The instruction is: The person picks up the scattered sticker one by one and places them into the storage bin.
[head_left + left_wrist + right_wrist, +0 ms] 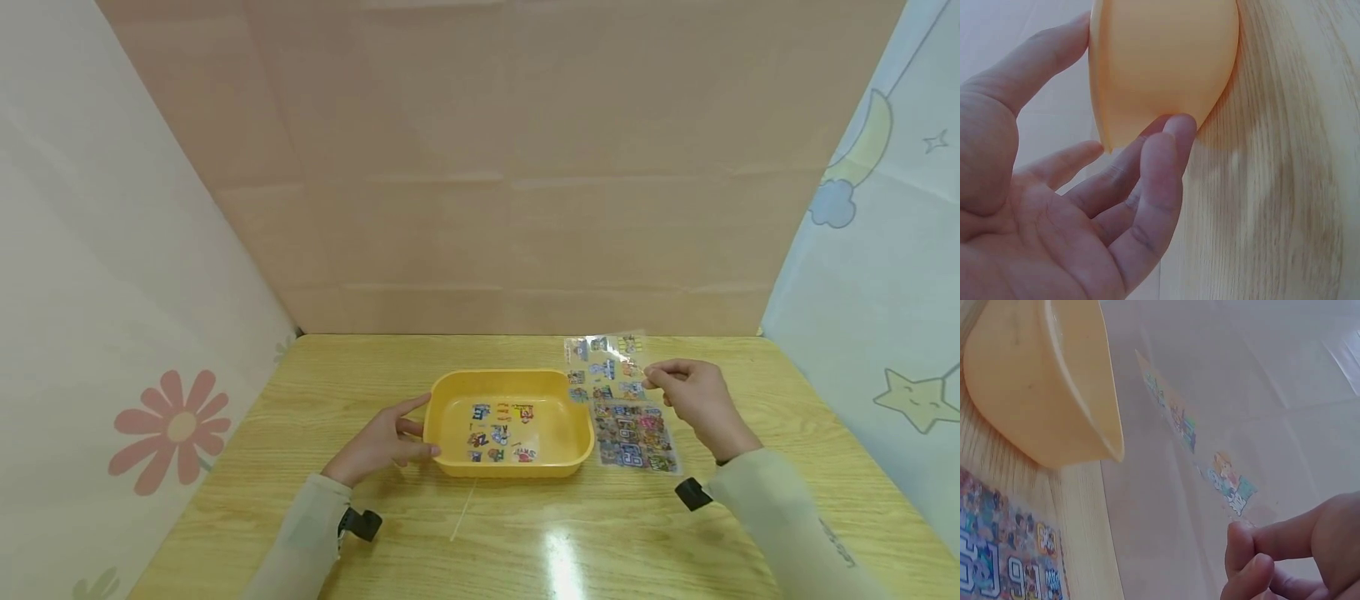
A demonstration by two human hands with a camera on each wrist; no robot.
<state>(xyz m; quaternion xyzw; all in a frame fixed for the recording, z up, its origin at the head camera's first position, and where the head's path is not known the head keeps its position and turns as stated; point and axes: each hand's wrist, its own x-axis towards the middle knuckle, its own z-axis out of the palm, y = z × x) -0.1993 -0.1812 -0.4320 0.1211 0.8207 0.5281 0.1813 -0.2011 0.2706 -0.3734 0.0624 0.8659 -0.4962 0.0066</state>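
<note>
A yellow plastic basin [510, 471] stands on the table, with several colourful stickers [498, 433] inside on its bottom. My left hand [386, 442] rests against the basin's left end. In the left wrist view, its thumb touches the rim and loosely bent fingers [1160, 175] touch the outer wall. Between thumb and fingertips, my right hand [693, 396] pinches the edge of a clear sticker sheet [603, 367], raised above the basin's right rim. In the right wrist view the sheet's film is nearly invisible apart from its printed figures [1229, 481].
A second, densely printed sticker sheet [637, 437] lies on the wooden table [360, 358] right of the basin, partly under the raised one. A thin pale strip [463, 510] lies in front of the basin. Paper-covered walls [480, 208] enclose the back and sides.
</note>
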